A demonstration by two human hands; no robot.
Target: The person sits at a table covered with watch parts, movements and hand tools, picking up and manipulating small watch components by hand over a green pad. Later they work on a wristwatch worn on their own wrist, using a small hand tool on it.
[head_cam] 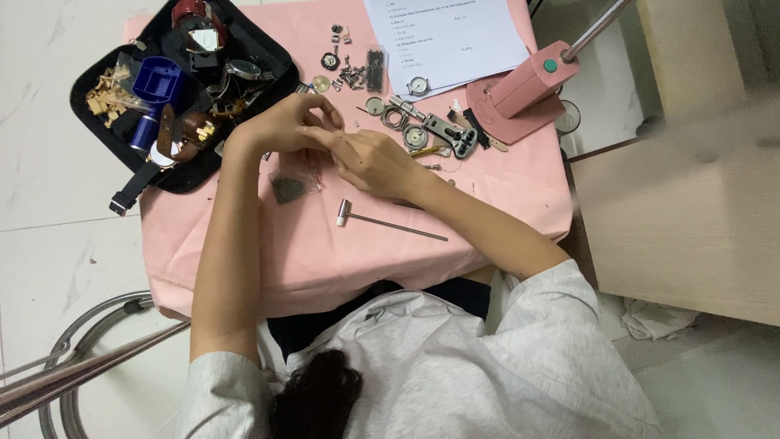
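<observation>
Head camera looks down on a worktop (504,203) with a pink cloth over it. We think the work is about in the middle. Many watch bits are out and lie loose, and we see no watch here that looks all put back together.

At the far left sits a big black tray (260,45) full of watches, straps and gold bits. A blue round tub (157,81) stands in it. At the far edge lies a white paper sheet (455,36), a flat rectangle with small printed lines near its top. Beside it, on the right, stands a pink press tool (524,89) with a long metal handle.

Our left hand (280,126) and right hand (370,158) meet in the middle of the cloth. The fingers of both are bent and touch each other. They may pinch something tiny, but we cannot tell if they hold a thing or what it is.

Near the right arm lies a small hammer (390,221) with a white head. Just below the hands, a small clear bag (292,187) rests on the cloth with something dark inside. It looks like it touches the left hand. Near the paper lies a little clear packet (374,69), a thin rectangle with dark pieces inside. Round watch cases (415,136) and tiny loose screws lie between the hands and the paper.
</observation>
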